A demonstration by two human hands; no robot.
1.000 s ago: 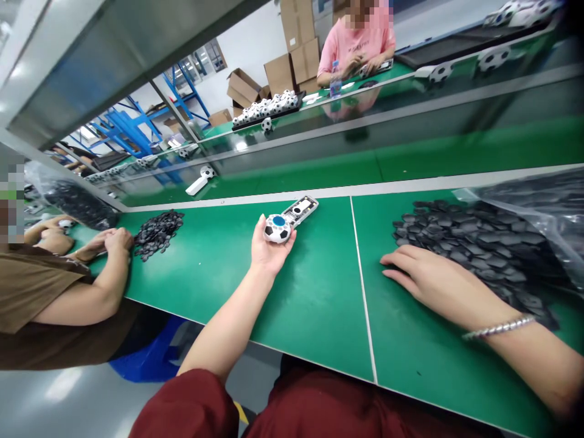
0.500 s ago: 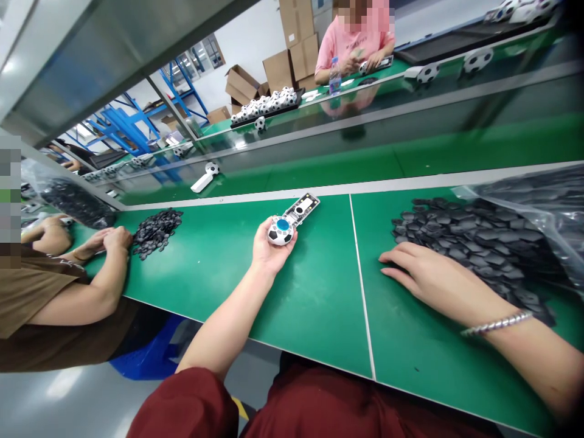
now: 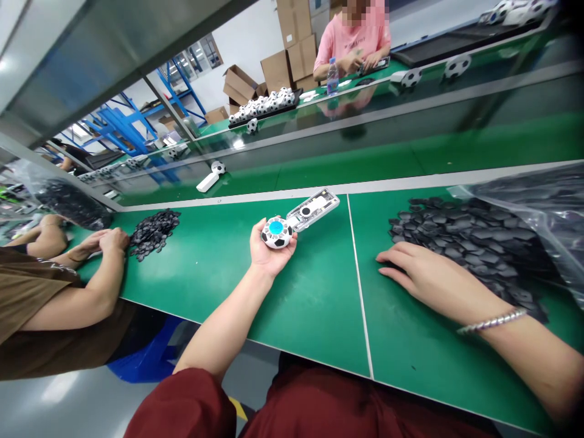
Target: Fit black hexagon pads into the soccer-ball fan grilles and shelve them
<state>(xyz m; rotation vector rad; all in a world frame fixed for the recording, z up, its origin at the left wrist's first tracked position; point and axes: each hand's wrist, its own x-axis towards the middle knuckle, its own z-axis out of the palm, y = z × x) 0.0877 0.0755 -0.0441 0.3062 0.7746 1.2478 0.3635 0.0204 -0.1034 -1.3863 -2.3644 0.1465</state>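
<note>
Over the middle of the green table my left hand (image 3: 272, 250) is closed round a soccer-ball-patterned gadget (image 3: 276, 233), palm up. A round blue disc faces upward on its ball part, and a flat clear-and-white arm (image 3: 314, 209) with inner parts showing sticks out to the upper right. My right hand (image 3: 422, 274) lies palm down at the near-left edge of a pile of small flat black pieces (image 3: 460, 234). Its fingers are stretched out, the thumb apart, and nothing shows between them. The palm's underside is hidden.
A clear plastic bag (image 3: 538, 207) of black pieces lies at right. Another black pile (image 3: 156, 234) sits by a co-worker's hands (image 3: 112, 239) at left. Beyond the white ledge (image 3: 255, 197), a similar gadget (image 3: 211, 177) rests on the green belt. A person works across it.
The gadget has turned in my left hand, its flat arm swinging to the right and showing larger. Gadgets on the belt have shifted. My right hand stays by the pile.
</note>
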